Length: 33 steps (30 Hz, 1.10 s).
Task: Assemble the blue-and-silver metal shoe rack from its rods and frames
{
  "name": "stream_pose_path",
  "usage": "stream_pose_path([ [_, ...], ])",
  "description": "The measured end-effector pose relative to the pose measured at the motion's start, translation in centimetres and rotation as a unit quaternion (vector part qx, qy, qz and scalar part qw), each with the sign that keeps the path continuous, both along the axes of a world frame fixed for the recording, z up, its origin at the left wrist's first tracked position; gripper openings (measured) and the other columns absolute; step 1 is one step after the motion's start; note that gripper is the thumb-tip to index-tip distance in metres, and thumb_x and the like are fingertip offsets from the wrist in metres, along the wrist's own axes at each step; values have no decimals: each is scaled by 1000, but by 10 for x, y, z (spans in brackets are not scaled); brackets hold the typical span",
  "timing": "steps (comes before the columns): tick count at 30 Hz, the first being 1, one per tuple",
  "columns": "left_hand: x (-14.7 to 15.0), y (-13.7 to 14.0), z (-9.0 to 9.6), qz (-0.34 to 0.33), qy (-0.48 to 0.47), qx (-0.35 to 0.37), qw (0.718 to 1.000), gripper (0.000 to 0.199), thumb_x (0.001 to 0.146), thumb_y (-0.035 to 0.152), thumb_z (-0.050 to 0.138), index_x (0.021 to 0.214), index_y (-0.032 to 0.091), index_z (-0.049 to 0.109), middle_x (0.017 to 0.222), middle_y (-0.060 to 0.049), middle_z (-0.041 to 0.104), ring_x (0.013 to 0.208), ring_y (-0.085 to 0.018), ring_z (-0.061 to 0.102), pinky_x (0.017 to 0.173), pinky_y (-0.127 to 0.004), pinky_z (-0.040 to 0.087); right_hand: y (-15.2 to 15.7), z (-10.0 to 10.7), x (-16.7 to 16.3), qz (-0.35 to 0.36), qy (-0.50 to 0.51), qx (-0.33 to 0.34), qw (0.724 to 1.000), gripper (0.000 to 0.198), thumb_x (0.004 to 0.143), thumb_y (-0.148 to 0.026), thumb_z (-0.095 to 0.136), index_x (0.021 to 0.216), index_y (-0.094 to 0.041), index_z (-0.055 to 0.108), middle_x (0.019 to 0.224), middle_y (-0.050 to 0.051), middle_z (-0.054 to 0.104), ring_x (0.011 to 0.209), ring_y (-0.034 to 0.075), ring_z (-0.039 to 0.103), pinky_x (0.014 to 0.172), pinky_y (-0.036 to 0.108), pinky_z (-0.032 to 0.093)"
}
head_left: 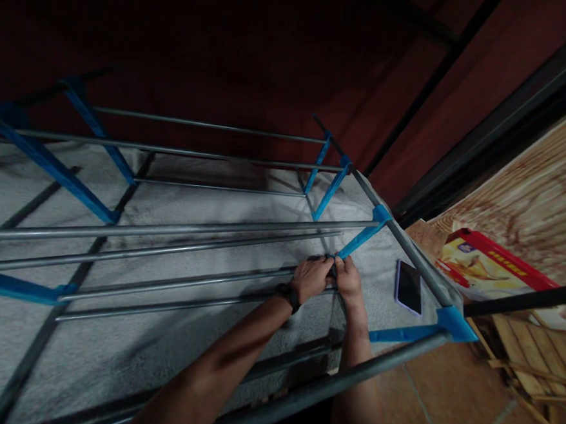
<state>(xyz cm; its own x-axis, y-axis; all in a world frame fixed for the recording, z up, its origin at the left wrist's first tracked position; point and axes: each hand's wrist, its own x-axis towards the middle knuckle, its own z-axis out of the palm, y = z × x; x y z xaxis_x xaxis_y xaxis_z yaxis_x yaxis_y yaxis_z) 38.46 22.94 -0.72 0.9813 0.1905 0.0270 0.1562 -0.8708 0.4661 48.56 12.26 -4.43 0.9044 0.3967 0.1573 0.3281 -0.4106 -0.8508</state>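
A rack frame of grey metal tubes (180, 221) and blue plastic connectors (360, 240) lies across a light grey, fleecy cloth (177, 195). My left hand (311, 276), with a dark wristband (289, 296), is closed at the right end of a metal tube (185, 283). Pressed close beside it, my right hand (348, 281) is closed at the lower end of a blue connector, near a dark crossbar. The fingers hide the joint between them. Another tube (160, 310) passes just below my left hand.
A phone (409, 287) lies on the cloth right of my hands. A thick tube (319, 386) crosses over my forearms, joining a blue corner connector (455, 323). Beyond are a red and yellow box (497, 262), a wooden slatted piece (535, 352) and a tiled floor (425, 396).
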Motion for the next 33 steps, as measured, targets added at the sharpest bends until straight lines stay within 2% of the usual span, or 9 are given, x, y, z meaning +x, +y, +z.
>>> stream_pose_path([
  [2,2,1,0,10,6,-9,1000,30,96,38,48,122,23,54,114,-9,69,106,-25,66,87,-36,49,0,-1,0,2,-12,-17,1000,29,88,-52,50,88,-25,60,80,5,66,86,24,61,73,31,44],
  [6,8,5,-2,20,2,-9,1000,27,100,34,39,117,24,58,107,-9,72,103,-24,67,84,-34,48,0,-2,0,3,-39,-40,998,28,90,-49,47,91,-24,61,80,5,66,83,23,61,72,30,42],
  [9,12,9,-6,19,-19,-10,1000,27,100,34,40,111,23,62,107,-8,73,101,-25,68,82,-34,49,-1,-1,0,0,-44,-51,998,28,91,-48,48,95,-24,62,79,5,66,83,23,62,70,28,41],
  [17,16,11,-17,40,-20,-29,999,28,99,34,42,113,25,66,110,-7,73,102,-23,67,83,-32,48,-1,8,-5,9,-66,-167,984,37,99,-42,35,109,-18,61,93,11,70,92,23,63,70,27,40],
  [33,15,12,-18,68,-23,-35,997,27,98,36,45,105,25,69,107,-5,73,102,-21,67,81,-30,46,2,12,-9,7,-97,-219,971,32,102,-37,38,104,-16,62,86,8,68,76,18,60,59,24,29],
])
